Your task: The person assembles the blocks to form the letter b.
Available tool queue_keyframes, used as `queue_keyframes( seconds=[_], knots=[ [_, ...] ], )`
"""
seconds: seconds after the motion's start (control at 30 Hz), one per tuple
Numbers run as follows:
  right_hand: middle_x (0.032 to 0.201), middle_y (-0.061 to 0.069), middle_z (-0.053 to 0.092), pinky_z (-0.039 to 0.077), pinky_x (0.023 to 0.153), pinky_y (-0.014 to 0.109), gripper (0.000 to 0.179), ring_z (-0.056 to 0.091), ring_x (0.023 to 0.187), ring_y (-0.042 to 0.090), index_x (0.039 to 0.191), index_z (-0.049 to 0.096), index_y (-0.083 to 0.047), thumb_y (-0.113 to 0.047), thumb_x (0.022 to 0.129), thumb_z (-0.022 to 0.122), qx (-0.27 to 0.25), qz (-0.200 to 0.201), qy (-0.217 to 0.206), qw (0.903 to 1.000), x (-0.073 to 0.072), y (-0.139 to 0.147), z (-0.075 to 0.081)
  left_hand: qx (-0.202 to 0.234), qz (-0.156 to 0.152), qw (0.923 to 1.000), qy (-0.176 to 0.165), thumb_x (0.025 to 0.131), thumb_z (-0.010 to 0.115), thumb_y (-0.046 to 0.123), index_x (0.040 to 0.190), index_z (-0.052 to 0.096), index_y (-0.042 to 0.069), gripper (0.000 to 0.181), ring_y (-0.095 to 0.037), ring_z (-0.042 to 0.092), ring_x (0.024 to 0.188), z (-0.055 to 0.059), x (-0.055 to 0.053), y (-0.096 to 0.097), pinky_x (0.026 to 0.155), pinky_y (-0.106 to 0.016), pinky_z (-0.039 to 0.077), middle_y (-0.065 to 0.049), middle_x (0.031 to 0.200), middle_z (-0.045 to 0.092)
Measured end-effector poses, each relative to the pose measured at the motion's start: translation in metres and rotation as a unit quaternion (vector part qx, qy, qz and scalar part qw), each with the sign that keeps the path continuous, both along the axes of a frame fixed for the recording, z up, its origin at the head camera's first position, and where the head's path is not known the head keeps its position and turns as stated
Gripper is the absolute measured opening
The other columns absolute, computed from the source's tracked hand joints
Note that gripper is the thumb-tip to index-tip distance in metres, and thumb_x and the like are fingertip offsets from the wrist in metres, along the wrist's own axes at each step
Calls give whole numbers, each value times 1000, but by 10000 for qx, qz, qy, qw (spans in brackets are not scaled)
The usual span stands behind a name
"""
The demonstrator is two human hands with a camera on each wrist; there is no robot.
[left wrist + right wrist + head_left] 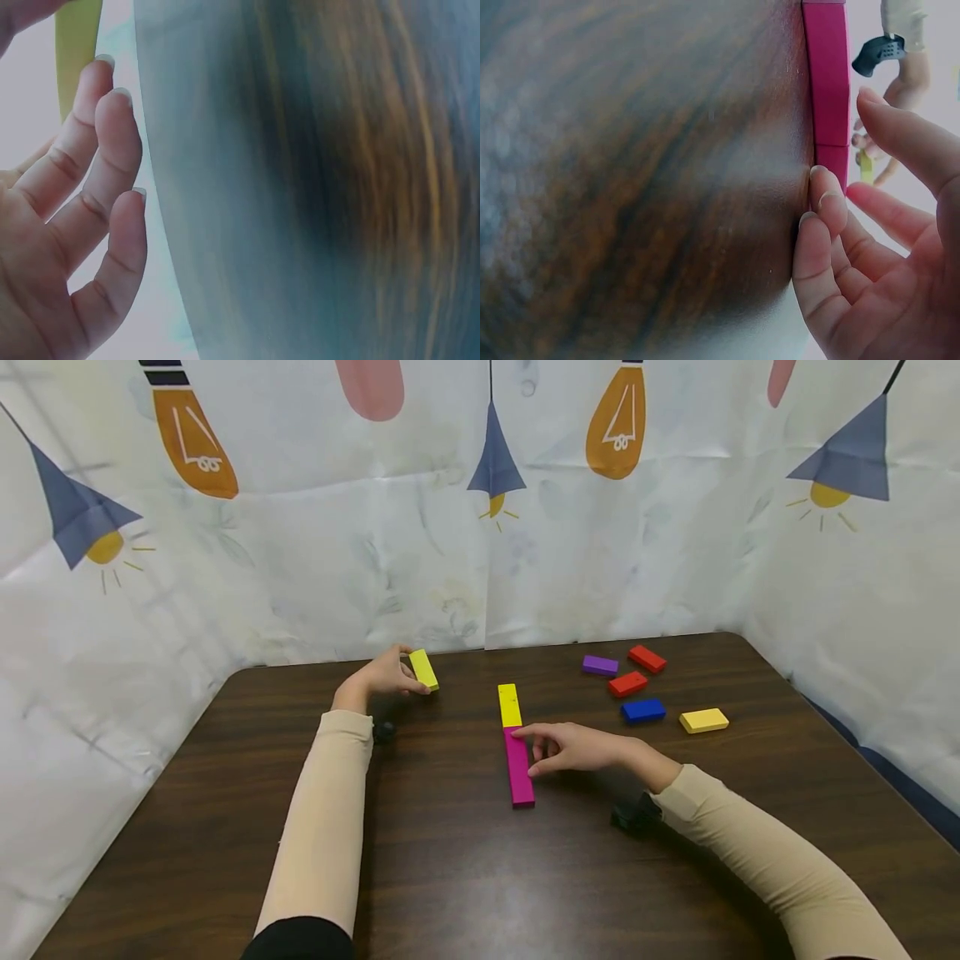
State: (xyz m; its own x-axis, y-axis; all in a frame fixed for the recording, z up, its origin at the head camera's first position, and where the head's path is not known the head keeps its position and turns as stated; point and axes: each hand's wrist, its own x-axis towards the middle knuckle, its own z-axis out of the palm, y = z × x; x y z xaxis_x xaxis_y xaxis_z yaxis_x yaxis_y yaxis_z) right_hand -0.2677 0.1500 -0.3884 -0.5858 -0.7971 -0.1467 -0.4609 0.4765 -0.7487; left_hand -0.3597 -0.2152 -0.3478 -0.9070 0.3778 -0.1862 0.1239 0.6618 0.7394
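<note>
My left hand pinches a yellow block between thumb and fingers over the far left of the table; the block's edge shows at top left in the left wrist view. At mid-table, a row runs away from me: magenta blocks end to end, with another yellow block at the far end. My right hand is on the row's right side, its index fingertip at the far end of the magenta part. A seam crosses the magenta blocks in the right wrist view, where the thumb stands apart from them.
Loose blocks lie at the back right of the dark wooden table: a purple one, two red ones, a blue one and a pale yellow one. A patterned white cloth hangs behind the table.
</note>
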Motion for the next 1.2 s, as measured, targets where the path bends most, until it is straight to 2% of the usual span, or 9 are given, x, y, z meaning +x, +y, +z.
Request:
queue_keyframes(
  seconds=[0.1, 0.4, 0.63, 0.77, 0.83, 0.93, 1.0, 1.07, 1.2],
  knots=[
    [103, 3, 58, 45, 71, 30, 67, 56, 81, 16, 155, 42, -9, -37, 100, 69, -78, 118, 96, 9999, -4, 3, -8, 56, 65, 9999, 59, 94, 74, 9, 155, 10, -9, 90, -42, 64, 96, 0, 0, 6, 90, -44, 49, -32, 122, 61],
    [103, 2, 58, 46, 74, 31, 66, 56, 83, 16, 153, 44, -5, -30, 99, 70, 118, -122, -6, 9999, 4, -2, 7, 99, 76, 9999, 115, 92, 77, 10, 156, 13, -5, 92, -40, 63, 94, 2, 0, 30, 90, -43, 49, -29, 121, 62],
    [106, 0, 63, 50, 72, 36, 74, 62, 84, 22, 152, 47, -37, -58, 87, 76, -53, -167, -156, 9997, -49, 15, -67, 80, 117, 9998, 170, 90, 78, 11, 156, 16, -5, 92, -38, 65, 94, -4, -2, 46, 95, -45, 48, -29, 121, 63],
    [106, -1, 62, 48, 72, 32, 73, 60, 84, 19, 153, 47, -32, -53, 90, 76, -54, -182, -214, 9996, -44, 12, -64, 81, 224, 9995, 215, 90, 79, 12, 156, 17, -5, 93, -35, 65, 88, -6, -2, 54, 99, -46, 46, -26, 116, 66],
    [108, 2, 60, 47, 74, 31, 71, 57, 85, 20, 155, 46, -25, -46, 94, 74, 23, -97, 69, 9999, -29, 8, -47, 100, 290, 9993, 228, 90, 80, 12, 157, 16, -4, 94, -34, 65, 87, -7, -4, 59, 99, -45, 46, -25, 115, 66],
    [107, 3, 60, 47, 73, 31, 72, 57, 85, 20, 155, 46, -23, -45, 93, 76, 17, -146, 70, 9999, -28, 9, -45, 151, 371, 9988, 297, 90, 80, 14, 159, 15, -3, 96, -33, 65, 89, -9, -7, 68, 98, -44, 47, -24, 116, 65],
    [107, 3, 60, 47, 73, 32, 72, 58, 84, 21, 154, 46, -26, -46, 92, 76, 17, -194, 41, 9998, -29, 9, -45, 145, 416, 9984, 344, 90, 80, 14, 159, 14, -1, 97, -34, 65, 94, -10, -9, 74, 96, -44, 48, -24, 117, 64],
    [106, -1, 63, 49, 72, 33, 74, 61, 83, 20, 153, 47, -33, -53, 88, 78, -61, -285, -231, 9993, -45, 14, -62, 91, 501, 9980, 382, 90, 80, 14, 159, 14, 0, 97, -35, 64, 98, -11, -10, 80, 95, -44, 48, -24, 118, 64],
    [107, -1, 63, 50, 71, 36, 74, 62, 83, 22, 153, 46, -36, -58, 88, 75, -70, -166, -139, 9997, -47, 14, -66, -58, 668, 9967, 454, 89, 81, 13, 159, 14, 0, 98, -34, 61, 105, -11, -12, 89, 97, -42, 47, -22, 117, 62]
  ],
)
